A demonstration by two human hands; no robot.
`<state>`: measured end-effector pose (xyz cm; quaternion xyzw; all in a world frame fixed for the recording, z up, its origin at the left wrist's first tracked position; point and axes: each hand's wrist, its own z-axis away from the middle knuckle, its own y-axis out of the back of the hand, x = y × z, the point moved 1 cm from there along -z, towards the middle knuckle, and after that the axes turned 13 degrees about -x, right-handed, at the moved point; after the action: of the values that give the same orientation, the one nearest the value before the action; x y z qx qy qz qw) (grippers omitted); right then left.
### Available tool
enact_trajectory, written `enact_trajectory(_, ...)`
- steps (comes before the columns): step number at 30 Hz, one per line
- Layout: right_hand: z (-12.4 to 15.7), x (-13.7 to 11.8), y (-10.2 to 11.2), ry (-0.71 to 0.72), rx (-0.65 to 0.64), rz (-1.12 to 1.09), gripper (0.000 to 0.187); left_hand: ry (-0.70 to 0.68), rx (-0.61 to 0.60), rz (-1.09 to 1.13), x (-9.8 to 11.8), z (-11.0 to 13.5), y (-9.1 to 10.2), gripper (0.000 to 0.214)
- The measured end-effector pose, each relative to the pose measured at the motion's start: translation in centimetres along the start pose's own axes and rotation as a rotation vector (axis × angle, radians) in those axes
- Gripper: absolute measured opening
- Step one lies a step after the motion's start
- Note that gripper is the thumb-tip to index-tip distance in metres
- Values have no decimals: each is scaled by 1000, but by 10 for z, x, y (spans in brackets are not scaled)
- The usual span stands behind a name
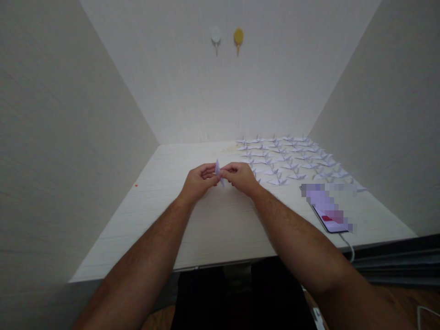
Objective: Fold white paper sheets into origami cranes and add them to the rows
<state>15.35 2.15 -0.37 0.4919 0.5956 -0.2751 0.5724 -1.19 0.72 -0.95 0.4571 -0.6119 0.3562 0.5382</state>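
Between my two hands, a little above the white tabletop, is a small piece of folded white paper, held upright and seen nearly edge-on. My left hand pinches it from the left with thumb and fingers. From the right, my right hand grips the same paper, its thumb and fingertips pressed together. Fingers cover part of the paper, so its exact folded shape is hard to make out. Several white paper cranes stand in rows just beyond and to the right of my right hand.
A phone with a lit screen lies at the right, a white cable running from its lower end. Panels enclose the table at left, right and back. Two hooks, one pale and one yellow, hang on the back wall.
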Motion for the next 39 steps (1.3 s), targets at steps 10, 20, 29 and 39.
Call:
enact_trajectory(10, -3, 6, -2, 4, 46, 86, 18, 5, 9, -60, 1, 1, 0, 49)
enact_trajectory(20, 3, 5, -3, 139, 157, 315, 7, 7, 40, -194, -6, -2, 2, 52)
enact_trajectory(29, 2, 3, -1, 122, 163, 307, 8, 21, 179, 18, 0, 0, 1, 32)
enact_trajectory(39, 2, -1, -3, 42, -13, 10, 12, 44, 255, 182, 0, -1, 3, 30)
